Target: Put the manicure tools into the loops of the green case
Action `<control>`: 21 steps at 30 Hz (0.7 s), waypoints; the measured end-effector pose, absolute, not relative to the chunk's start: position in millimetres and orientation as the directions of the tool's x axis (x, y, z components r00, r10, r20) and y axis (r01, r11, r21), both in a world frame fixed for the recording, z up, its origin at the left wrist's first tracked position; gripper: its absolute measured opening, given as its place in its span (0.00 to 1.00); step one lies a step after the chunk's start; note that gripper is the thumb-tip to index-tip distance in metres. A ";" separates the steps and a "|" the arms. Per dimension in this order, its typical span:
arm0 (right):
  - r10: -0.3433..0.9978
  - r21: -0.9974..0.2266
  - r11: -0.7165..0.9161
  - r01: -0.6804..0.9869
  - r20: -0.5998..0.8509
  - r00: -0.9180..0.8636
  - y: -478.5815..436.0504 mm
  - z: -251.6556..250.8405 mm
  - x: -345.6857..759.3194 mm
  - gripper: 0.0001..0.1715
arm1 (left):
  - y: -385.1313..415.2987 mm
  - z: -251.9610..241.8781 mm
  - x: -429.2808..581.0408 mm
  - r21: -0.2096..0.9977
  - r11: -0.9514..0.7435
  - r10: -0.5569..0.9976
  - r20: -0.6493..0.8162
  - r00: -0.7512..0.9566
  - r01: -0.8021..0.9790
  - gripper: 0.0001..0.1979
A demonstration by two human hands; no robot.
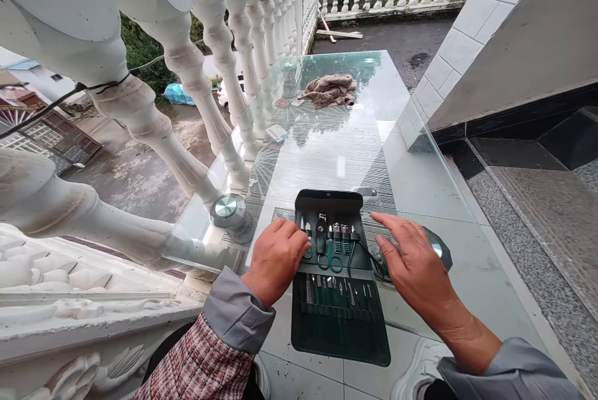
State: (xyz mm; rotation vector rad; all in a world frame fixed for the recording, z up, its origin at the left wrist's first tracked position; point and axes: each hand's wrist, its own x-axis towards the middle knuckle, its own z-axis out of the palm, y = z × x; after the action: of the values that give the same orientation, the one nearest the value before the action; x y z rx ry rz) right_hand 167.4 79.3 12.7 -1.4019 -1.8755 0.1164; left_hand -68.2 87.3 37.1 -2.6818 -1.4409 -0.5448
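Observation:
A dark green manicure case (341,338) lies unfolded at the near end of a glass table. Its upper half holds nail clippers (337,238), green-handled scissors (331,261) and other tools under loops. Several slim metal tools (341,291) stand in a row of slots in the lower half. My left hand (279,258) is closed at the case's left edge, its fingertips over a green-handled tool; what they grip is hidden. To the right of the case, my right hand (417,263) is raised with thumb and fingers apart, holding nothing. Near it, a black cutter-like tool protrudes from the case.
The glass table (420,169) rests on faceted supports (230,216). Toward its far end lies a crumpled brown cloth (329,90), with a small card (276,133) nearer. White balusters (140,107) line the left; stone steps (523,200) rise at right.

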 end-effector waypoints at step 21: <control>0.869 -0.399 0.483 0.780 0.332 -0.368 59.4 10.5 130.8 0.10 | 89.6 26.8 -62.8 0.099 -0.662 0.733 0.290 0.615 0.743 0.12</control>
State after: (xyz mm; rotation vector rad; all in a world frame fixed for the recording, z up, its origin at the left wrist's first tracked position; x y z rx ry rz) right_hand 130.8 59.4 10.5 -1.3606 -2.2336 0.2373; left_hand -62.8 89.6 26.8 -2.7957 -1.2777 -0.4798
